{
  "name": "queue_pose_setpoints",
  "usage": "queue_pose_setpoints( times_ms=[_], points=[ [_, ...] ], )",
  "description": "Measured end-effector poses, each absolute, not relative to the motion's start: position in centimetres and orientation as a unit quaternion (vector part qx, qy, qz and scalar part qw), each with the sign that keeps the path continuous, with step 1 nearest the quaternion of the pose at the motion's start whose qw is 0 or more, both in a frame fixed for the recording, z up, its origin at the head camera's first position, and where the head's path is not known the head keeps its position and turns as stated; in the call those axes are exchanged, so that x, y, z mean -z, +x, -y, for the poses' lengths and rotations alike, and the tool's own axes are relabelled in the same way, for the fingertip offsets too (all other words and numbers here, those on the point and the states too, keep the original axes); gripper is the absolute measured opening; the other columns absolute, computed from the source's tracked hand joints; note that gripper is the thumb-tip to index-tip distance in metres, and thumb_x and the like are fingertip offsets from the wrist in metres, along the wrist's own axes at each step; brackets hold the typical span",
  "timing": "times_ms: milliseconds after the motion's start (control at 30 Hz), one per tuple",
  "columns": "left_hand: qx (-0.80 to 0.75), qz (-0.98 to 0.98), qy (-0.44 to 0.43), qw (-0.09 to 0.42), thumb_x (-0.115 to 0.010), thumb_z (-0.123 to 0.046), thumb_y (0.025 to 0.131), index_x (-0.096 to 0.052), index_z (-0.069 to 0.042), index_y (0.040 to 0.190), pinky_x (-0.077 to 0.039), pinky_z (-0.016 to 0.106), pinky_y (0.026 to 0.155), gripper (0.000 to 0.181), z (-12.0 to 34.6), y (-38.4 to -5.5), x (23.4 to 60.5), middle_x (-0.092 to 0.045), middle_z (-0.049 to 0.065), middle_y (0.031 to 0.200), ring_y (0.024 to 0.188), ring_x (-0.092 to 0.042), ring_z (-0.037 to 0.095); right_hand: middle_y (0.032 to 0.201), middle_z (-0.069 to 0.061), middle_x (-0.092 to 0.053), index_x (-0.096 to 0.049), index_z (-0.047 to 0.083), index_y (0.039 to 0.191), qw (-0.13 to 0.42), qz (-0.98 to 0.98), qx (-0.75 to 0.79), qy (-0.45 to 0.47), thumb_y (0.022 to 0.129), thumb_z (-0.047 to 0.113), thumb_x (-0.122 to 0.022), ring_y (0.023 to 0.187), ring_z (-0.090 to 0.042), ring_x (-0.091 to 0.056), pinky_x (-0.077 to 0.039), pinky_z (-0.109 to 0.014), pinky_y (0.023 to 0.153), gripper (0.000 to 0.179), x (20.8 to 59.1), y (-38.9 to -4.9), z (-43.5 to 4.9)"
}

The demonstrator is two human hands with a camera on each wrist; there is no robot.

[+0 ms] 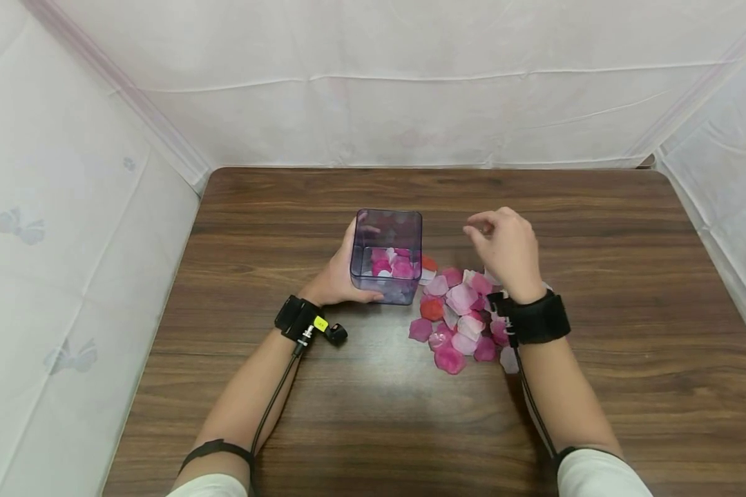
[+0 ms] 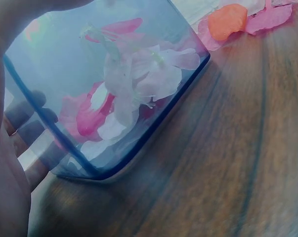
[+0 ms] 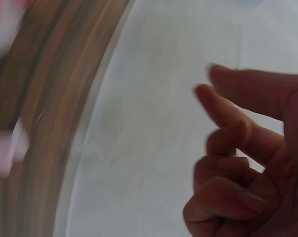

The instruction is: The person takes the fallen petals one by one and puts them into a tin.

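A clear purple-tinted plastic box point(image 1: 387, 290) with an open top has pink and white artificial petals point(image 1: 400, 266) inside. My left hand point(image 1: 343, 279) grips it from the left, thumb along the near side and fingers round the far side. In the left wrist view, petals point(image 2: 134, 81) show through the box wall, low over the wooden table. My right hand point(image 1: 508, 245) is raised to the right of the box, above the far side of a petal pile. In the right wrist view, its thumb and index finger point(image 3: 220, 106) stand slightly apart with nothing between them; the other fingers curl loosely.
A loose pile of pink, white and red petals point(image 1: 462, 298) lies on the brown wooden table point(image 1: 273, 228), right beside the box and partly under the right wrist. White curtains point(image 1: 410, 117) hang behind the table and at both sides.
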State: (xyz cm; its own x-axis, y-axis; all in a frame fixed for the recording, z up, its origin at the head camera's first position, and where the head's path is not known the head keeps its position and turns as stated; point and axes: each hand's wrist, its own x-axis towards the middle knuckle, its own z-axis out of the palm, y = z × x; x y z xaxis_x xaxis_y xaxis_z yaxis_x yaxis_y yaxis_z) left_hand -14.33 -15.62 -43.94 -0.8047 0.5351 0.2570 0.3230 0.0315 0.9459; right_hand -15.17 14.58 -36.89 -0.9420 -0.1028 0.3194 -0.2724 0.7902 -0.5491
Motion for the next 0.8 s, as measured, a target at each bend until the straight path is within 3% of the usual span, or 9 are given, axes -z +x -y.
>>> queue_pose_setpoints(
  times_ms=[233, 433, 667, 800],
  points=[
    [-0.628, -0.711, 0.304, 0.087, -0.090, 0.006, 0.063, 0.004, -0.015, 0.159, -0.038, 0.061, 0.106, 0.136, 15.6, -14.2, 43.8, -0.025, 0.025, 0.152, 0.129, -0.041, 0.049, 0.106, -0.024, -0.071, -0.075, -0.001, 0.110, -0.008, 0.973, -0.232, 0.015, 0.096, 0.020, -0.068, 0.085, -0.040, -0.066, -0.051, -0.052, 0.065, 0.026, 37.8, -16.4, -18.4],
    [-0.624, -0.715, 0.302, 0.087, -0.091, 0.005, 0.063, 0.004, -0.013, 0.159, -0.036, 0.060, 0.108, 0.136, 15.6, -14.2, 43.7, -0.025, 0.027, 0.152, 0.132, -0.039, 0.048, 0.099, -0.022, -0.073, -0.077, 0.000, 0.102, -0.105, 0.976, -0.190, -0.011, 0.096, 0.022, -0.067, 0.093, -0.045, -0.064, -0.051, -0.056, 0.072, 0.025, 39.0, -17.1, -19.8],
    [-0.627, -0.713, 0.303, 0.085, -0.091, 0.005, 0.063, 0.004, -0.012, 0.159, -0.035, 0.061, 0.109, 0.135, 15.4, -14.2, 43.7, -0.025, 0.027, 0.152, 0.133, -0.038, 0.049, 0.103, -0.022, -0.072, -0.078, 0.002, 0.099, -0.124, 0.975, -0.183, -0.016, 0.096, 0.019, -0.066, 0.094, -0.044, -0.064, -0.051, -0.059, 0.077, 0.021, 39.8, -17.3, -20.1],
    [-0.623, -0.714, 0.311, 0.079, -0.091, 0.005, 0.063, 0.004, -0.010, 0.159, -0.033, 0.064, 0.109, 0.135, 15.3, -14.2, 43.5, -0.025, 0.029, 0.151, 0.132, -0.037, 0.051, 0.101, -0.022, -0.072, -0.078, 0.003, 0.097, -0.110, 0.976, -0.186, -0.017, 0.096, 0.019, -0.066, 0.091, -0.043, -0.064, -0.052, -0.056, 0.073, 0.021, 39.7, -17.1, -20.1]
  ],
)
